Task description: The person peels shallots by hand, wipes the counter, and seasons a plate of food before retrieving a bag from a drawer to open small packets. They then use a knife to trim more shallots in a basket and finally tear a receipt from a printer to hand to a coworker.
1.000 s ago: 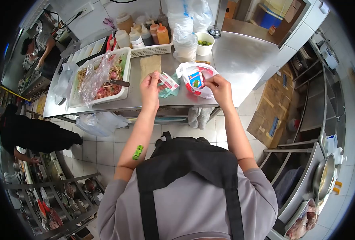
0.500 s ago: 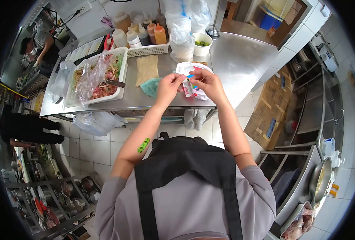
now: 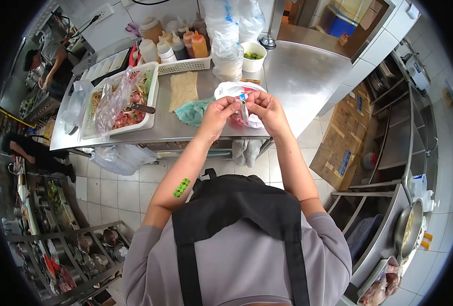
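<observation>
My left hand (image 3: 217, 116) and my right hand (image 3: 265, 109) meet over the front edge of the steel counter (image 3: 308, 76). Between their fingertips they pinch a small pink-and-white packet (image 3: 243, 108), held upright. Just behind the hands lies a white plastic bag (image 3: 226, 90) with printed packaging inside. A teal cloth (image 3: 193, 110) rests on the counter to the left of my left hand, and a tan flat sheet (image 3: 182, 90) lies behind it.
A white basket (image 3: 152, 76) of noodles and meat under clear plastic stands at left, a knife on it. Sauce bottles (image 3: 185, 43), a cup of limes (image 3: 252, 55) and hanging bags line the back. Other people work at far left. Cardboard (image 3: 338, 148) leans at right.
My left hand carried the packet rightward from over the teal cloth to meet my right hand, which left the white bag. Both hands now grip the packet together, upright.
</observation>
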Motion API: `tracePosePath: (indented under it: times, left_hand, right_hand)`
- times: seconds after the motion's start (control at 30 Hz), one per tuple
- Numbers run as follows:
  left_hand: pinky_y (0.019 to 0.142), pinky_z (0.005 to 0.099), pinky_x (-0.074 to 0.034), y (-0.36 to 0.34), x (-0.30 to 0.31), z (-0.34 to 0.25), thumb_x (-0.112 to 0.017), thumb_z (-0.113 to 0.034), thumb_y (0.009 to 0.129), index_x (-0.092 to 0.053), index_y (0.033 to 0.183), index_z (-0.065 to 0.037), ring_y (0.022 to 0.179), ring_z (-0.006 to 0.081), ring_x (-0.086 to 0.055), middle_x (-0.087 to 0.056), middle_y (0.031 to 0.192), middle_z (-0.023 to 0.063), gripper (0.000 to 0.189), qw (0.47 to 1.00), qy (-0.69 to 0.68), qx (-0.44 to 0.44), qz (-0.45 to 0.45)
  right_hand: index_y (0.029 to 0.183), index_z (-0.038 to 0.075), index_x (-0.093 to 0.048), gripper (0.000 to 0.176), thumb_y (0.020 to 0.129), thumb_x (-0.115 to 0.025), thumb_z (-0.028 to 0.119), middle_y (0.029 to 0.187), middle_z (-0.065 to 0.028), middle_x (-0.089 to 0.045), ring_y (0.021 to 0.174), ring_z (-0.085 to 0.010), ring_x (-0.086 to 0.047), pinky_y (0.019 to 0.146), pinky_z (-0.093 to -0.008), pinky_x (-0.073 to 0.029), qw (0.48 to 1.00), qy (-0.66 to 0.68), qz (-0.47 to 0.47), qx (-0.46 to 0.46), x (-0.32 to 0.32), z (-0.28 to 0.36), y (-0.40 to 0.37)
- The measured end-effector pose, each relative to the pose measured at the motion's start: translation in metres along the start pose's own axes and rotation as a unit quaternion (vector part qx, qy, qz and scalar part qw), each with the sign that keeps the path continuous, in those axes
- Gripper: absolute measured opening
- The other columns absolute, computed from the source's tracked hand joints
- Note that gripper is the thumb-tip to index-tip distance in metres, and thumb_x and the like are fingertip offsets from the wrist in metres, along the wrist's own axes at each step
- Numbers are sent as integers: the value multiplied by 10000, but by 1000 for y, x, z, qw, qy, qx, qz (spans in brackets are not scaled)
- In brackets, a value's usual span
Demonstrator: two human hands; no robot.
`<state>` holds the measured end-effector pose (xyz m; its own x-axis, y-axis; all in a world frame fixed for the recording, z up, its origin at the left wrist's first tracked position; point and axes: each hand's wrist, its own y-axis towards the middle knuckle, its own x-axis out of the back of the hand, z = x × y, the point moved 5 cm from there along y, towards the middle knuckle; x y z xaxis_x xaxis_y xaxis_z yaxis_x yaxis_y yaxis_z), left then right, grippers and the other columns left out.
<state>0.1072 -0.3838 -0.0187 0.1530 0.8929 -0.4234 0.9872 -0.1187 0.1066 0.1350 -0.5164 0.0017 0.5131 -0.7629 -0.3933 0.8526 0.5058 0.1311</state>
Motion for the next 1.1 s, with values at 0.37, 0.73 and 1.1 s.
tracePosePath:
  times: [0.37,0.73,1.1]
  left_hand:
    - [705,220,-449,-1,3,-5,-590,-127,860,-582,869,-43,746,67,-544,-589,802,-10,84,991,121,-41,-42]
    - [678,194,-431,8,4,14,-568,-122,874,-557,863,-63,745,55,-525,-573,826,-15,61,997,23,-9,-77]
    - [662,208,-458,17,-1,20,-612,-130,846,-584,918,0,707,74,-562,-610,782,21,151,969,238,-46,-44]
  right_hand:
    - [806,4,-612,65,756,-643,32,784,-24,-599,718,-85,-533,674,-227,-446,959,-265,-83,63,4,13,-5]
    - [836,28,-575,71,830,-565,99,800,-15,-582,705,-80,-520,619,-224,-424,989,-45,-134,44,30,-20,9]
    - [883,62,-573,90,856,-551,146,816,-1,-595,724,-84,-524,657,-241,-399,988,63,-140,19,37,-23,16]
